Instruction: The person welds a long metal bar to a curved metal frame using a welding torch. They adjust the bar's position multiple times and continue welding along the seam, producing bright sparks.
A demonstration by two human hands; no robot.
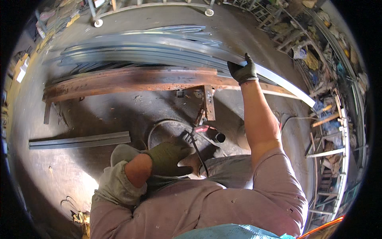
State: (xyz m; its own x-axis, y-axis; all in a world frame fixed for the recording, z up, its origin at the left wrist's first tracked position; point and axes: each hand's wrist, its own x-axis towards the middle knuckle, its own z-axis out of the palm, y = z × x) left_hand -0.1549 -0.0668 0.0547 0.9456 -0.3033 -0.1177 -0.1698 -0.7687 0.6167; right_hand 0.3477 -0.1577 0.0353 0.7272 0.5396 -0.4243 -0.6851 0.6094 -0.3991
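Observation:
My right hand (243,71), in a dark glove, reaches forward with its fingers around a long, shiny metal channel (284,84). This channel slants from the pile at the left down to the right, and part of it is smeared by motion. Beneath it lies a pile of long metal profiles (155,55), behind a rusty steel beam (131,79). My left hand (169,158), gloved in green, rests low over my lap, its fingers apart and nothing visible in them. Just beyond it are a red-handled tool (202,128) and a black cable (200,154).
A short grey metal profile (79,141) lies on the floor at left. The beam's rusty leg (209,103) stands ahead of me. A wheeled frame (155,4) is at the far side. Cluttered racks (332,151) line the right.

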